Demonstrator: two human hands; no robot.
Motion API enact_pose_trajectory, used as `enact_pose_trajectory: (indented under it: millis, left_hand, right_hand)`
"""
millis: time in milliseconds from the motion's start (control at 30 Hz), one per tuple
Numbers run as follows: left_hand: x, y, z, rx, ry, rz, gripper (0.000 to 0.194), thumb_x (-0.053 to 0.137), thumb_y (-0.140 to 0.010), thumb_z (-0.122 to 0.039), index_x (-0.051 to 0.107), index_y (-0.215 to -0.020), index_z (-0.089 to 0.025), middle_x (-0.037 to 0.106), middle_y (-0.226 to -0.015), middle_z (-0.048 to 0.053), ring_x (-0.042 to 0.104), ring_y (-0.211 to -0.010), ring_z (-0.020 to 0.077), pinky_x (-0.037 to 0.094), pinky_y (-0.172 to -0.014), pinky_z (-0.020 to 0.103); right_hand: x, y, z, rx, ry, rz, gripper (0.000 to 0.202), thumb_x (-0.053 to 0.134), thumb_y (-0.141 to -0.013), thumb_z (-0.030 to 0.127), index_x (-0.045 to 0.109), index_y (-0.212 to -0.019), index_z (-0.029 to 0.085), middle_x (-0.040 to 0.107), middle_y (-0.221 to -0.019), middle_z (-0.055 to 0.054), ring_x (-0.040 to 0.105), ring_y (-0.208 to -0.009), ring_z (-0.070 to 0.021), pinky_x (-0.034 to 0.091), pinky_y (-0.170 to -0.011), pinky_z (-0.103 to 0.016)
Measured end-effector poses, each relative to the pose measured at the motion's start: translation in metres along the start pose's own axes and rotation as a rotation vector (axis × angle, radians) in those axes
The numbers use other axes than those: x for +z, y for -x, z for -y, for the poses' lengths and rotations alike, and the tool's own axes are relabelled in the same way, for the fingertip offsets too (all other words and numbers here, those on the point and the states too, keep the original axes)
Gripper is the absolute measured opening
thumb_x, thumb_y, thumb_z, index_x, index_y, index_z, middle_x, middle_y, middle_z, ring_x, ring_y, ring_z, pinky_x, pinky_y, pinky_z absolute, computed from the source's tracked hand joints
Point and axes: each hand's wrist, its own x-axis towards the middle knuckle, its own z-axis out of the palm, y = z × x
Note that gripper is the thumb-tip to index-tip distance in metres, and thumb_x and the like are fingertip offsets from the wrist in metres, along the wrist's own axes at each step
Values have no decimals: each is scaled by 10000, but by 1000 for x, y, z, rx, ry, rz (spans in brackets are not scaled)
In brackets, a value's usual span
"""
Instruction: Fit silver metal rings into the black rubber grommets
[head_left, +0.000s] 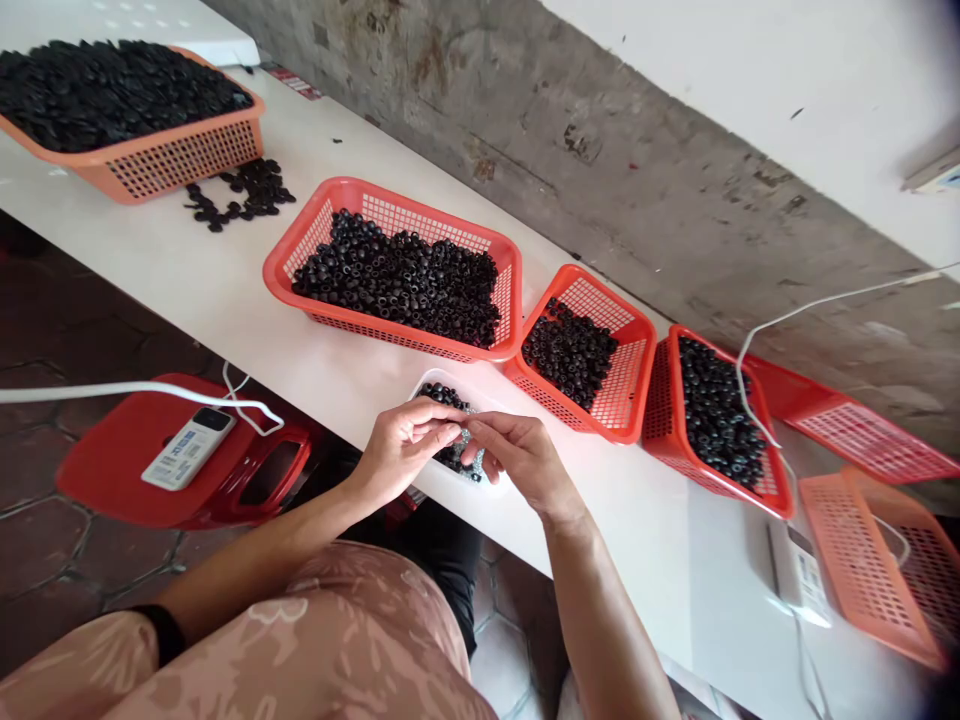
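Observation:
My left hand (409,440) and my right hand (517,450) meet fingertip to fingertip in front of me. Both have thumb and index finger pinched together; whatever sits between them is too small or too hidden to name. Directly beneath them, at the table's near edge, is a white plastic tray (493,392). It holds small black ring-like parts (441,392) and a heap of small silvery pieces (477,466), partly covered by my hands.
Behind the tray stand a red basket (337,187) of black rings, a smaller red basket (636,350) and another red basket (656,400) with similar parts. An orange basket (247,135) heaped with black pieces is far left. Power banks lie on a red stool (112,450) and at right (801,580).

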Motion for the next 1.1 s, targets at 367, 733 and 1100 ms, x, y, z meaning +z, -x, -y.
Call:
enact_pose_trajectory:
  millis: [367, 733, 1100]
  left_hand:
    - [-5, 5, 14, 90, -371, -6, 167, 611, -934, -250, 733, -1020, -175, 718, -963, 59, 679, -814, 138, 560, -745, 229]
    - [-4, 6, 13, 145, -443, -9, 167, 595, -942, -247, 726, -1019, -178, 718, -941, 56, 673, -795, 138, 556, -723, 228]
    - [-4, 7, 14, 157, -464, -5, 168, 593, -943, -259, 727, -1017, -189, 723, -946, 53, 688, -805, 145, 571, -737, 232]
  right_hand:
    - [11, -14, -33, 110, 1288, -10, 253, 461, -1007, 226, 702, -1064, 178, 687, -1035, -136, 703, -835, -222, 482, -706, -294]
    - [6, -25, -38, 89, 1208, 58, 184, 553, -974, 255, 641, -1116, 177, 689, -1105, -99, 679, -1001, -227, 460, -788, -284]
    - [12, -19, -42, 59, 1207, 27, 189, 431, -1018, 197, 610, -1071, 172, 652, -1077, -117, 691, -898, -220, 460, -753, -303]
